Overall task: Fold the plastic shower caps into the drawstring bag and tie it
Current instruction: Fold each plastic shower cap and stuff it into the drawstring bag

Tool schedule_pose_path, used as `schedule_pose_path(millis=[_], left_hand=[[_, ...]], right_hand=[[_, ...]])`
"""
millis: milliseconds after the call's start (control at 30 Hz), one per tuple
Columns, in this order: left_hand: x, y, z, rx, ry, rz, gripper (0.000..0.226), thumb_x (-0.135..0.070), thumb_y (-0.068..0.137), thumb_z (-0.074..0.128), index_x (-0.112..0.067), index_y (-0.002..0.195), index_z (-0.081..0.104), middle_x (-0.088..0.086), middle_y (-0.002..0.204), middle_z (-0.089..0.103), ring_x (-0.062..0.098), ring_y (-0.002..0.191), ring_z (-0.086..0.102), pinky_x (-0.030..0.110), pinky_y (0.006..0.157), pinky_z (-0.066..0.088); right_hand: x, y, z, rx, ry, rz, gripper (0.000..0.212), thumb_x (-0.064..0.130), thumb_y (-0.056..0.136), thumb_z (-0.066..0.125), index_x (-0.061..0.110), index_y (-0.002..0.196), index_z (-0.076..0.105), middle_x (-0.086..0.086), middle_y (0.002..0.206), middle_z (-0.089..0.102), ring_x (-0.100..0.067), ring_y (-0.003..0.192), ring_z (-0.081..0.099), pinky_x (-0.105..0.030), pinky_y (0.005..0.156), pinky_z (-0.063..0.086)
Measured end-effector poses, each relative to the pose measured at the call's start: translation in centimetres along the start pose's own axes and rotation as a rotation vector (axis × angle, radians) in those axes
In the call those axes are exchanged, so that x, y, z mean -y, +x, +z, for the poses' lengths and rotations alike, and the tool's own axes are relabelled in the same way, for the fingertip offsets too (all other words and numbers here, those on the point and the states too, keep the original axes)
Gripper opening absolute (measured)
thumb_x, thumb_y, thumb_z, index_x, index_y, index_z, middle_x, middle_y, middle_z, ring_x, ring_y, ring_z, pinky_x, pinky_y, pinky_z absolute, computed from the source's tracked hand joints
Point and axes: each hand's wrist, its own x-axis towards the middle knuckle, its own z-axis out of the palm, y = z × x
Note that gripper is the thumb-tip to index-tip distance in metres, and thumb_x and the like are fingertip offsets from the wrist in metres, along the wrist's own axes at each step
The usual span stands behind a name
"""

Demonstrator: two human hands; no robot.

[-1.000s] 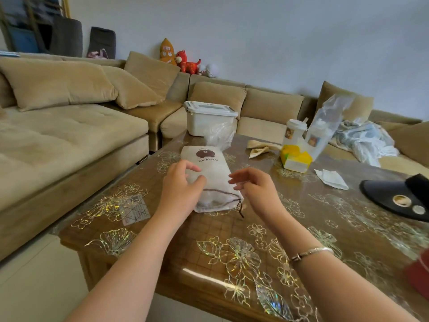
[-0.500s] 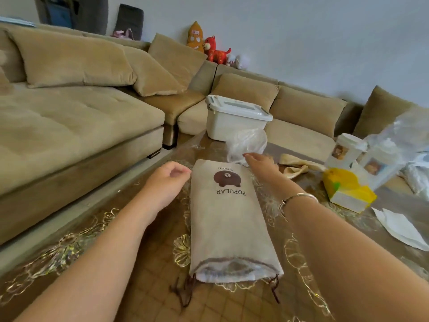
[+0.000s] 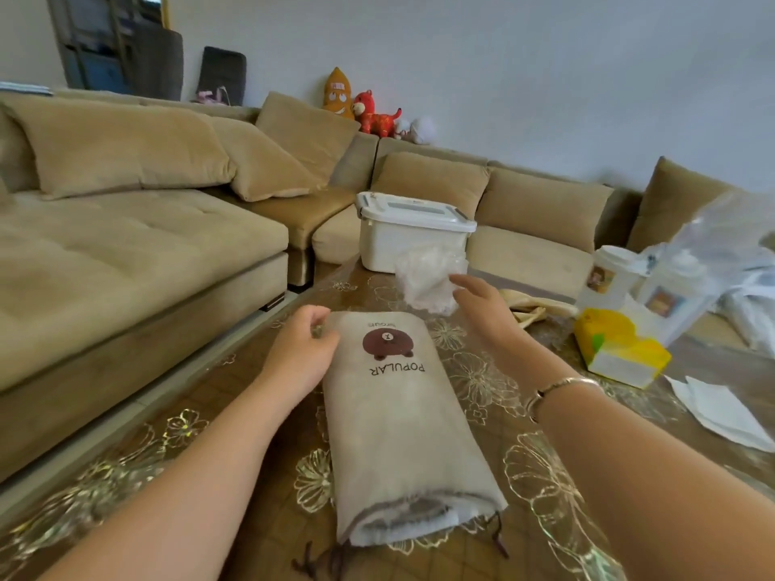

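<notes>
Beige fabric drawstring bag [image 3: 398, 417]: printed "POPULAR" in brown capitals, upside down to camera, beside a brown bear-head logo. Smaller line beyond the logo illegible.

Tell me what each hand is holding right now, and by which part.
The left hand pinches the drawstring bag at its far closed corner. The right hand holds nothing; its fingers reach open toward the crumpled plastic shower cap.

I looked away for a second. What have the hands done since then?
Both hands left the bag's open end: the left hand now pinches its far corner, the right hand reaches to the crumpled shower cap beyond. The bag stays flat on the table, cords untied.
</notes>
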Motion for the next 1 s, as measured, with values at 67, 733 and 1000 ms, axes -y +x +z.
schedule_pose_path(millis=[67, 733, 1000], left_hand=[[-1.2, -2.2, -0.5, -0.025, 0.078, 0.037, 0.047, -0.027, 0.099, 0.052, -0.018, 0.145, 0.042, -0.001, 0.149, 0.042, 0.017, 0.133, 0.042, 0.031, 0.103, 0.034], [-6.9, -24.1, 5.3, 0.429, -0.478, -0.106, 0.038, -0.02, 0.078, 0.08, -0.019, 0.113, 0.064, 0.0, 0.11, 0.07, 0.017, 0.094, 0.067, 0.032, 0.074, 0.051], [-6.1, -22.7, 7.6, 0.091, -0.203, 0.264, 0.006, -0.013, 0.093, 0.062, -0.011, 0.088, 0.065, -0.002, 0.085, 0.065, 0.007, 0.077, 0.057, 0.01, 0.067, 0.045]], right_hand=[[1.4, -3.5, -1.8, 0.009, 0.07, -0.064, 0.043, 0.01, 0.103, 0.037, 0.016, 0.144, 0.047, 0.0, 0.141, 0.045, -0.014, 0.12, 0.05, -0.02, 0.084, 0.042], [-3.5, -30.4, -8.5, -0.089, 0.718, 0.101, 0.03, 0.024, 0.097, 0.057, 0.004, 0.119, 0.062, -0.023, 0.112, 0.068, -0.034, 0.1, 0.065, -0.053, 0.095, 0.052], [-5.5, -30.1, -9.6, 0.024, 0.629, 0.344, 0.028, 0.015, 0.09, 0.064, -0.006, 0.109, 0.064, -0.021, 0.101, 0.072, -0.022, 0.078, 0.068, -0.033, 0.076, 0.057]])
